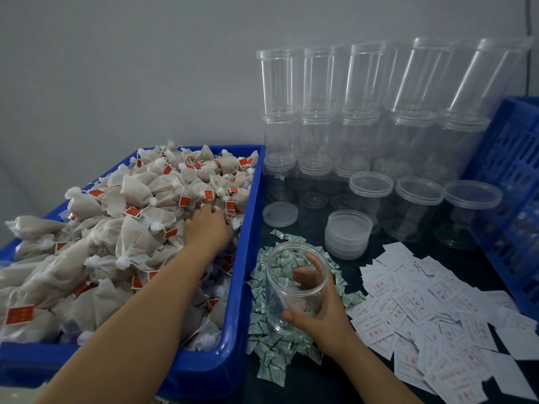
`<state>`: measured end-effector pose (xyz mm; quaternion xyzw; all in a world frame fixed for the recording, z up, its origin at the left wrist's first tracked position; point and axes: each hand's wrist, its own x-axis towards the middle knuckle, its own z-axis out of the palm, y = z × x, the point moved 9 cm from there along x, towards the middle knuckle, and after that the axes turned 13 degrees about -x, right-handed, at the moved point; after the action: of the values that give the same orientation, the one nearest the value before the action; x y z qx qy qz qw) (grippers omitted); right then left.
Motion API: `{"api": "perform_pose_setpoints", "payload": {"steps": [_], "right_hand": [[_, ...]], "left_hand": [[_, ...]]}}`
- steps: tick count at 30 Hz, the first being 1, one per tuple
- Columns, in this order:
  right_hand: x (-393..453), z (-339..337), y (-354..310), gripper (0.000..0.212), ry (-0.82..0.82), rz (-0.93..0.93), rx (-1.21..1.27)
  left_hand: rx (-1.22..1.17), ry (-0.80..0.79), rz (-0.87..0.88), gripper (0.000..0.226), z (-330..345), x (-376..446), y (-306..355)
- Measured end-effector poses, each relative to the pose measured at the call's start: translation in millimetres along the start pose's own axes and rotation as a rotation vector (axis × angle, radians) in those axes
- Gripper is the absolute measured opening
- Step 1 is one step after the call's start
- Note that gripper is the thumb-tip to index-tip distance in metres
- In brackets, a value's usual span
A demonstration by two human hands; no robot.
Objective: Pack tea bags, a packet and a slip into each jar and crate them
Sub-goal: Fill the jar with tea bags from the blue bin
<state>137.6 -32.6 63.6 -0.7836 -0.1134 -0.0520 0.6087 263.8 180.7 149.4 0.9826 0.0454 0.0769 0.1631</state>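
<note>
A blue bin on the left is heaped with beige tea bags carrying red tags. My left hand reaches into the heap near the bin's right wall, fingers curled down among the bags; what it holds is hidden. My right hand grips a clear open jar, tilted over a pile of small green-and-white packets. Something pale lies in the jar's bottom. White slips with red print are spread to the right.
Stacked empty clear jars fill the back right, with three lidded jars in front. A stack of clear lids and one loose lid lie near them. A blue slotted crate stands at the far right on the dark table.
</note>
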Motion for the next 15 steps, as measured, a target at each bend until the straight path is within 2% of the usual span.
{"api": "perform_pose_setpoints", "payload": {"steps": [15], "right_hand": [[-0.2,-0.1,-0.6,0.099,0.004,0.005,-0.006]], "left_hand": [[-0.408,0.282,0.036,0.015,-53.3,-4.1,-2.6]]}}
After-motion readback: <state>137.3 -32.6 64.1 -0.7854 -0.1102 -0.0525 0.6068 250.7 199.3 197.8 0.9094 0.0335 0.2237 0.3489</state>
